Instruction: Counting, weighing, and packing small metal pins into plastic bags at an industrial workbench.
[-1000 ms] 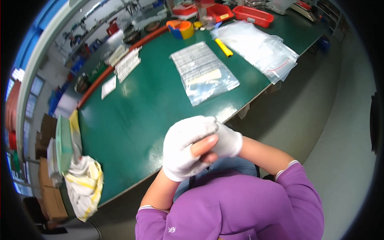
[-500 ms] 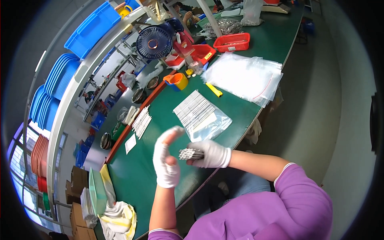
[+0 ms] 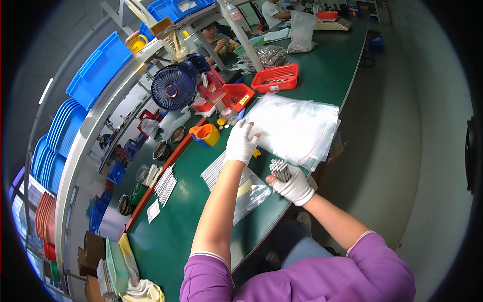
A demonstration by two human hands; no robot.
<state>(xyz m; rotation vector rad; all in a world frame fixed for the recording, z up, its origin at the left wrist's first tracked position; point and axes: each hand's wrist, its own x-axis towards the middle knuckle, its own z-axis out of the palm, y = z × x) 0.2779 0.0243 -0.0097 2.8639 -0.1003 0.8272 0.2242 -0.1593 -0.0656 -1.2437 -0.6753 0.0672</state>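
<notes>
My left hand, in a white glove, reaches forward with fingers spread onto the near edge of a stack of clear plastic bags on the green table. My right hand, also gloved, is closed around a bundle of thin grey metal rods held upright above the table's near edge. Under my left forearm lies a clear bag of pale strips. A small yellow object peeks out beside my left hand.
An orange tape roll, a blue fan and red baskets stand further along the table. Blue bins fill the shelf at left. A person sits beyond the shelf. A cloth lies at the near left.
The view swung up along the table. My hands, clasped together a second ago, have parted: the left now stretches out to the plastic bags while the right keeps the rod bundle.
</notes>
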